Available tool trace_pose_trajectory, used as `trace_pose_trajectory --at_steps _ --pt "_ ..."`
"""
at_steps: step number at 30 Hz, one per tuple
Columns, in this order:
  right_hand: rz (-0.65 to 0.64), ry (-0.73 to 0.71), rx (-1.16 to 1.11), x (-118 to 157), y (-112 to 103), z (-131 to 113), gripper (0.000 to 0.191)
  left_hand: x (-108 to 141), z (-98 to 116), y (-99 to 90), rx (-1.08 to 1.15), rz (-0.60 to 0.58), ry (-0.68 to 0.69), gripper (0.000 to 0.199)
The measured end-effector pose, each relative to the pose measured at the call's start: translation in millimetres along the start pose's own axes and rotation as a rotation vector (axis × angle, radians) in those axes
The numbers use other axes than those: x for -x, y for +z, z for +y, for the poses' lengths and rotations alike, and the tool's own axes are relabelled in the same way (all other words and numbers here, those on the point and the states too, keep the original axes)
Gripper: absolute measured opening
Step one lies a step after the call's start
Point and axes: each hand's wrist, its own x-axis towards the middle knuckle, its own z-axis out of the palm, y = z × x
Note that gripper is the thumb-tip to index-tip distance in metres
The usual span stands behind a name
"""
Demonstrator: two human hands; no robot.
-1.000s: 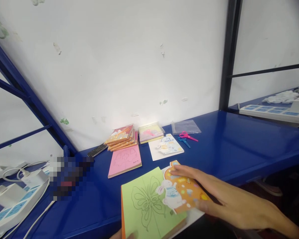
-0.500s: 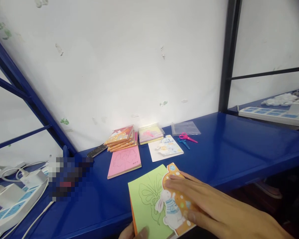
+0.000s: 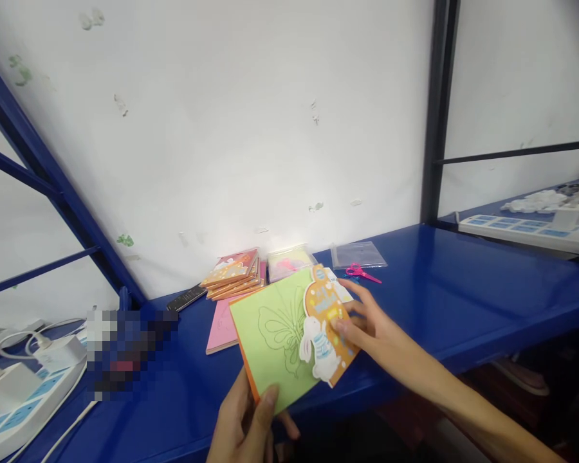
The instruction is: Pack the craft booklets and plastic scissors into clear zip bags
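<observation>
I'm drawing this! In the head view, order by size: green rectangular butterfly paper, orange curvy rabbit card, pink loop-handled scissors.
Largest: green butterfly paper
Next: orange rabbit card
Smallest: pink scissors, though farther away

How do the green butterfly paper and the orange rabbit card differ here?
The green butterfly paper has straight edges; the orange rabbit card has a curvy, shaped outline.
The paper bears a plain line drawing, the card a colored picture.
The left hand grips the paper, the right hand the card.
Shared: both are held, the card overlapping the paper.
</observation>
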Motion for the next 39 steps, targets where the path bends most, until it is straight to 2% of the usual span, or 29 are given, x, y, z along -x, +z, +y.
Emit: trace_pose_trajectory --at_steps 2,5,7,9,14,16,19,24,28,32,35,39 --pt "-0.054 -0.002 -0.138 -9 4 -2 0.076 -12 -5 2.2 -0.124 0.064 0.068 0.062" --pt "-0.169 0.007 -0.192 -17 8 -5 0.053 -23 -14 6.7 -0.257 0.24 0.192 0.05" --pt "-0.166 0.002 -0.207 -18 11 -6 0.047 -27 -16 9.3 -0.311 0.332 0.251 0.043" --pt "-0.154 -0.001 -0.23 -19 14 -7 0.049 -30 -14 11.3 -0.308 0.363 0.277 0.043" --pt "-0.124 -0.043 -0.197 -22 21 -9 0.053 -40 5 19.7 0.16 0.256 0.244 0.058" --pt "-0.116 -0.053 -0.184 -23 20 -9 0.051 -43 8 24.7 0.246 0.263 0.266 0.06" --pt "-0.161 -0.04 -0.17 -20 14 -5 0.047 -42 2 29.3 0.245 0.292 0.269 0.055" --pt "-0.262 -0.015 -0.12 -13 3 1 0.042 -38 -12 28.0 0.144 0.256 0.224 0.047" --pt "-0.22 -0.014 -0.104 -17 9 6 0.05 -46 -7 30.0 0.145 0.267 0.243 0.057" --pt "-0.117 -0.025 0.033 -18 11 9 0.056 -59 3 32.2 0.117 0.175 0.135 0.068" --pt "-0.118 -0.065 0.163 -12 6 5 0.057 -62 5 33.6 0.159 0.14 0.098 0.062" --pt "-0.126 -0.082 0.24 -6 -5 -9 0.058 -60 5 37.9 0.223 0.071 0.164 0.051"
